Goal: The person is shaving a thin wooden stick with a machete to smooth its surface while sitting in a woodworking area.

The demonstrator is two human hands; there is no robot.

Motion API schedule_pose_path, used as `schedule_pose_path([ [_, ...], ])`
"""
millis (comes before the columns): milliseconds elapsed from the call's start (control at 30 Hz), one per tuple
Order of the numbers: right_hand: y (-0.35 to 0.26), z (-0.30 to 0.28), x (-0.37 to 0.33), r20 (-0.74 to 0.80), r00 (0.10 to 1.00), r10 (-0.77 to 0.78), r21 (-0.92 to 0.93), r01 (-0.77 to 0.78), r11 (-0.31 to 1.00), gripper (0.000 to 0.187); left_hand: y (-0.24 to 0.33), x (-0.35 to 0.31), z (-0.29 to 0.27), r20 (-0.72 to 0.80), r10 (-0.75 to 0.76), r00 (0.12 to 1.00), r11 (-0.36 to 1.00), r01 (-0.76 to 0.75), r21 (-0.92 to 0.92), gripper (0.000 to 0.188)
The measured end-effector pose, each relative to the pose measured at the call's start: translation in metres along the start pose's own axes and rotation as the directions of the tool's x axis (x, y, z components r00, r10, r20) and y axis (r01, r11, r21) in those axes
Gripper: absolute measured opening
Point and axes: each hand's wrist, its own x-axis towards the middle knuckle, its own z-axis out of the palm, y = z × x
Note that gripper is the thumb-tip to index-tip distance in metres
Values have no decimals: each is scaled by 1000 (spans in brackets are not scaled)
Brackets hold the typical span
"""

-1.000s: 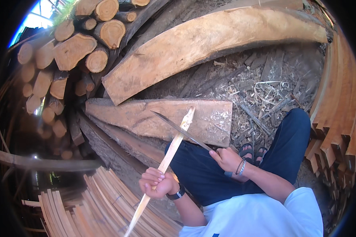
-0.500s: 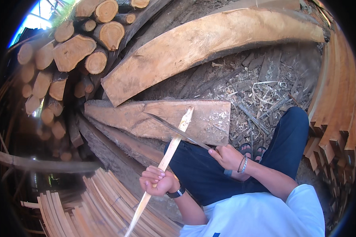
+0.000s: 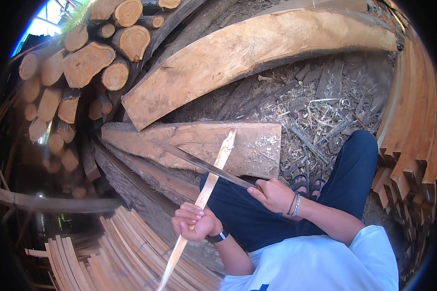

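Observation:
My left hand [image 3: 196, 223] is closed round a pale wooden stick [image 3: 209, 186], which slants from the lower left up to the right. Its roughened far end rests on a thick plank [image 3: 189, 145] before me. In my right hand [image 3: 275, 195] is the handle end of a long machete [image 3: 194, 160], the fingers wrapped round it. The blade points to the upper left and crosses the stick at its middle, against or just over it; I cannot tell which. Small shavings lie on the plank's right end.
A long curved slab [image 3: 257, 43] lies beyond the plank. Cut logs [image 3: 89, 63] are piled at the far left. Thin wooden strips [image 3: 131, 242] are stacked at the lower left, and boards [image 3: 408, 126] at the right. Wood shavings [image 3: 320, 116] cover the ground; my bent knee [image 3: 361, 145] is beside them.
My right hand has moved a little to the left and nearer me, and the machete blade has slid further left across the stick. My left hand has hardly moved.

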Motion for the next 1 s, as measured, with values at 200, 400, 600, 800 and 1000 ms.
schedule_pose_path([
  [200, 37, 12, 11, -38, 986, 165, 15, -164, 986, 68, 2, 1, 4, -25, -20, 999, 1000, 20, 0, 27],
  [400, 11, -4, 3, -34, 998, 43, 96, -40, 995, 60, 0, 3, -2, -38, -10, 999, 1000, 10, 24, 28],
  [600, 52, 7, 17, -27, 989, 146, 54, -145, 988, 67, 0, 2, 7, -11, -3, 1000, 1000, 3, 15, 28],
  [800, 12, -16, 13, -86, 996, 31, 165, -17, 986, 60, -2, 2, 0, -10, -23, 1000, 1000, 23, 8, 28],
  [1000, 64, 8, 22, -15, 986, 167, -4, -167, 986, 60, 0, 0, 15, 11, -42, 999, 999, 41, 23, 28],
])
